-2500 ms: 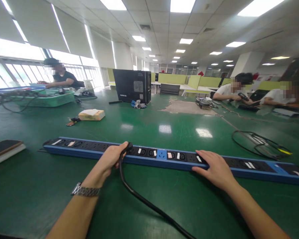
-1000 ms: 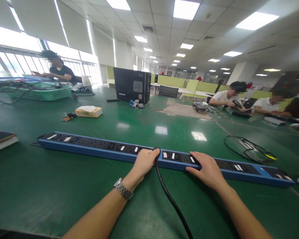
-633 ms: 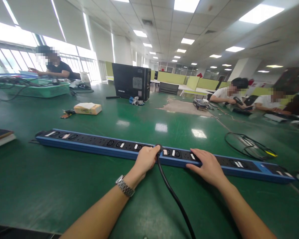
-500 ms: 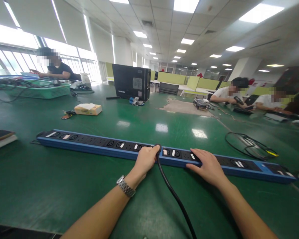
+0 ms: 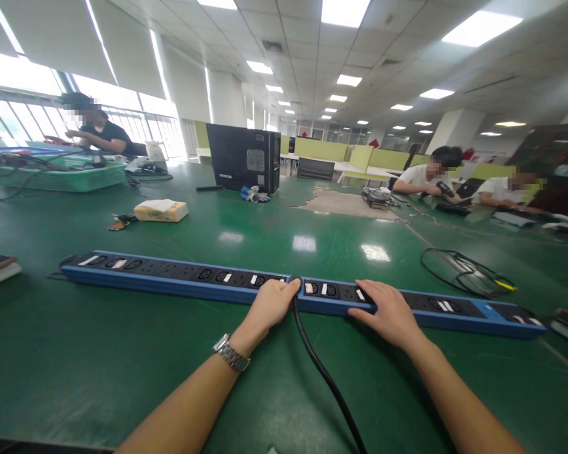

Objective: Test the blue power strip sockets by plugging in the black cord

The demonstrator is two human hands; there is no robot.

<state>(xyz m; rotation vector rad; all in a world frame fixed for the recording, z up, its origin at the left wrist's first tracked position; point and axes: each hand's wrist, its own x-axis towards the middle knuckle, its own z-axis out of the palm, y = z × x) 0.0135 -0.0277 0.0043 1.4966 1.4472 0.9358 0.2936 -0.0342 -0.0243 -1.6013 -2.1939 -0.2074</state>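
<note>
A long blue power strip [image 5: 161, 284] with a black socket face lies across the green table. Its sockets carry several small white labels. At the strip's middle, my left hand [image 5: 273, 304] is closed around the plug [image 5: 295, 285] of a thick black cable [image 5: 322, 371], thumb on top; the fingers hide most of the plug, so how deep it sits I cannot tell. The cable runs down toward me. To the right, my right hand [image 5: 389, 310] grips the strip, thumb along the near side and fingers over the top.
Behind the strip stand a tissue pack [image 5: 161, 210], a black computer case [image 5: 239, 157] and gloves [image 5: 254, 194]. A coiled black cable [image 5: 459, 272] lies to the right. A green basket [image 5: 76, 179] with cables stands at left. Other people sit at the far left and right.
The view has shifted slightly, so things appear a little further left. Both hands keep their places on the plug and the strip.
</note>
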